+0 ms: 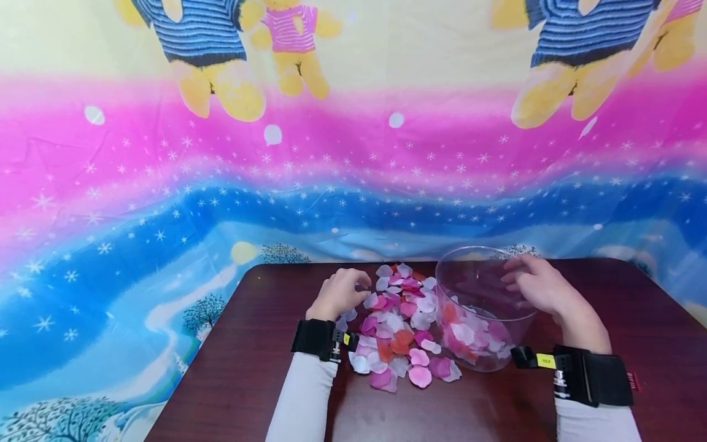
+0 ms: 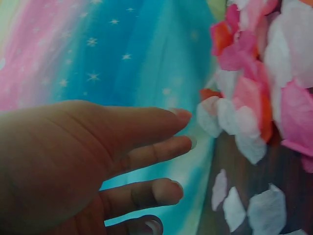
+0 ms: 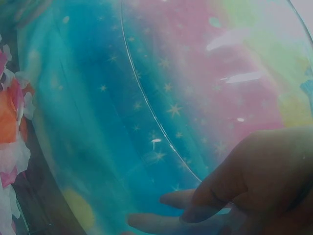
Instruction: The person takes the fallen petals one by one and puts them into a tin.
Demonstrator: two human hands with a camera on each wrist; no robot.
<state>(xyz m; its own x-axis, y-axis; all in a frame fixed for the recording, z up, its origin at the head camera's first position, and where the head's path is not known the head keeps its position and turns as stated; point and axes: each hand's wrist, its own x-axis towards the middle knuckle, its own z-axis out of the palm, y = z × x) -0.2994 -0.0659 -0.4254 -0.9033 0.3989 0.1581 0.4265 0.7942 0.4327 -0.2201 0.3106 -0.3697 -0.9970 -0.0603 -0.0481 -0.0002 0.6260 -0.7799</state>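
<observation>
My left hand is at the left edge of a loose heap of artificial flower petals in pink, white, magenta and orange. Its fingers are loosely bent with gaps between them, and it holds nothing. To the right of the heap stands a clear plastic bucket, with a layer of petals in its lower part. Beside the bucket's right rim is my right hand. Its fingertips overlap the bucket's mouth in the head view, and the outstretched fingers look hazy through the plastic in the right wrist view.
The dark red-brown table extends to both sides of the heap and bucket. Behind it hangs a colourful printed cloth with bears and snowflakes. Black straps with small cameras are on both wrists.
</observation>
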